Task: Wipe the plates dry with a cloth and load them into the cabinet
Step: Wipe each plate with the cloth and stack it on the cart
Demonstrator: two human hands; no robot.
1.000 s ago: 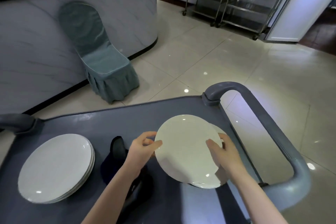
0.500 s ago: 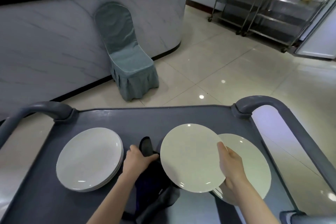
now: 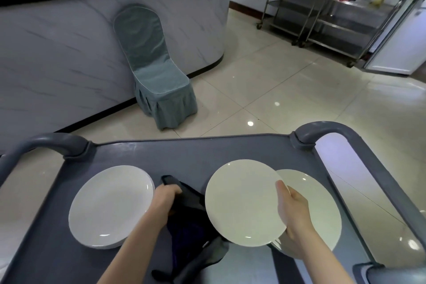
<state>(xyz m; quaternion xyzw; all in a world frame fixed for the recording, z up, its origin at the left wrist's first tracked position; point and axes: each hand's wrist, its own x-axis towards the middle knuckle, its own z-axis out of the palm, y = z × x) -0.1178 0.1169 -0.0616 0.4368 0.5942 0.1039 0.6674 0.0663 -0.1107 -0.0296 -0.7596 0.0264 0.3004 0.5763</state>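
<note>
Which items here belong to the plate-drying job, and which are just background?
Job: held plate, right hand gripping it, dark cloth, left hand gripping it, lower plate, left plate stack, cart.
Background: covered chair, steel trolleys, marble counter.

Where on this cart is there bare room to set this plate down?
Bare: the far strip of the cart top beyond the plates, and the near left corner below the left stack. Crowded: the middle row, with that stack, the dark cloth in your left hand, the held plate and the plate to its right.
</note>
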